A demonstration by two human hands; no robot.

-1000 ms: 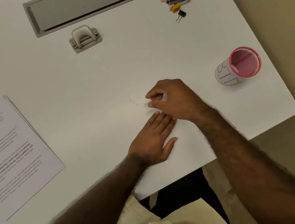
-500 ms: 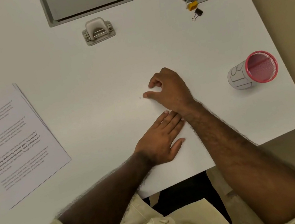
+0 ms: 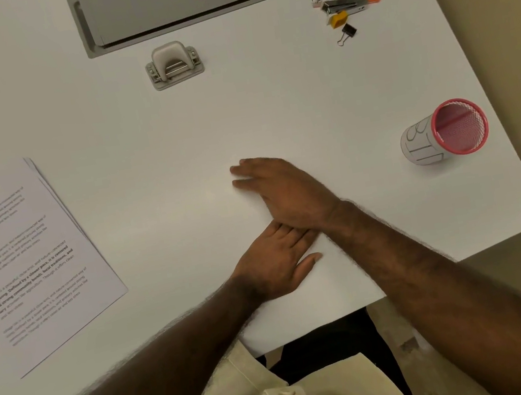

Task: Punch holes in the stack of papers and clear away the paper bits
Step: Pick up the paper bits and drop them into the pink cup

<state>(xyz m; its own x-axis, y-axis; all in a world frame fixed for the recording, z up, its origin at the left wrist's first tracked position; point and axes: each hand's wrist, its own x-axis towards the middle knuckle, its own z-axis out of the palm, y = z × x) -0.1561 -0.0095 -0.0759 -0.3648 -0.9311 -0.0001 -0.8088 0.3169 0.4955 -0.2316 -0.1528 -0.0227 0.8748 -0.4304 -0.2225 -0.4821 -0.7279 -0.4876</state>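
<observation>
The right hand (image 3: 280, 190) has flattened from a pinch, fingers straight, sweeping bits toward the flat, relaxed left hand (image 3: 277, 264) at centre surface (image 3: 270, 101); paper stack (image 3: 21, 267) lies left

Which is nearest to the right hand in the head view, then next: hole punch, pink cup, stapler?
From the right hand:
1. Pink cup, to its right.
2. Hole punch, beyond it, slightly left.
3. Stapler, far right corner.

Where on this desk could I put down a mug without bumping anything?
Bare table lies between the punch, papers and cup, above the hands. The far right corner is crowded: stapler and clips.
</observation>
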